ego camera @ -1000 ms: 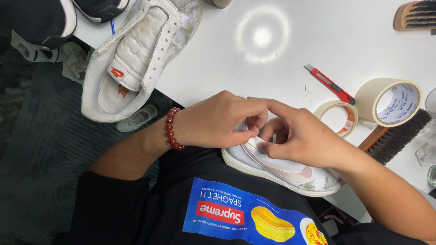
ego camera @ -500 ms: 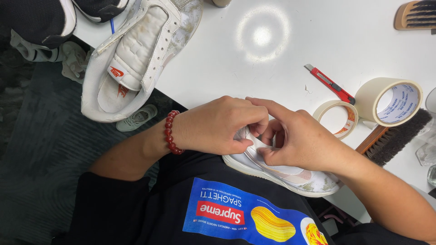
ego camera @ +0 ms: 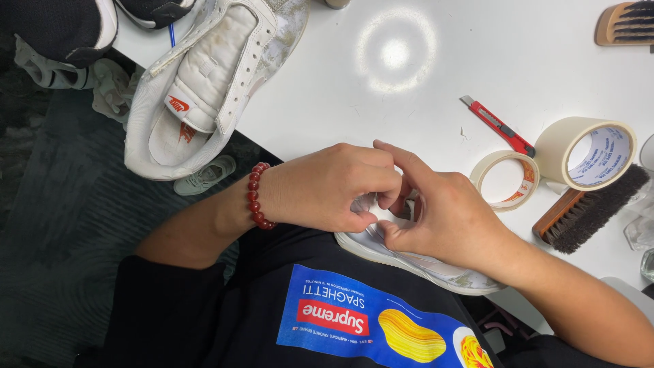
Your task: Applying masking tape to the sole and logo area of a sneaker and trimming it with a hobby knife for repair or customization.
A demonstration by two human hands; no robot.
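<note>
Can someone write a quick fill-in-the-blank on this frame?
1. Both hands work on a white ____ at the table edge.
2. The left hand has a bracelet of ____ beads at its wrist.
3. The utility knife has a ____ handle.
4. Two rolls of ____ lie beside the right hand.

Missing: shoe; red; red; tape
</note>
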